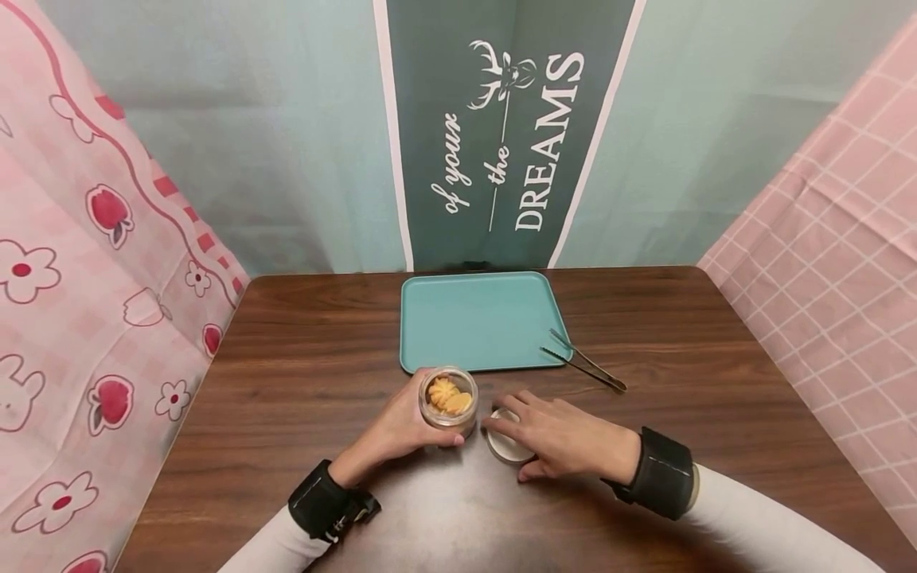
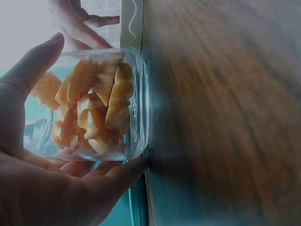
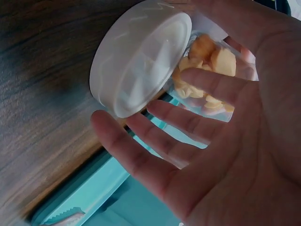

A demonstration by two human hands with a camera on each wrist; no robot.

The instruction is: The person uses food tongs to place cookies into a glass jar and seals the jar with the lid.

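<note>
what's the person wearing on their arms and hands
Both hands are bare: left hand, right hand. Each arm has a white long sleeve. Each wrist carries a wide black band, with light stitching along its edges; the left one shows a black buckle-like fitting.

Banner lettering hanging behind the table

A dark green banner [image 1: 501, 135] is reading "of your the DREAMS" in white, with a stag's head emblem above.

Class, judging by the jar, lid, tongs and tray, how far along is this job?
Done: the lid is off the jar, lying on the table under the right hand. In hand: the left hand grips the open jar of cookies. Left: tongs untouched, tray bare.
</note>
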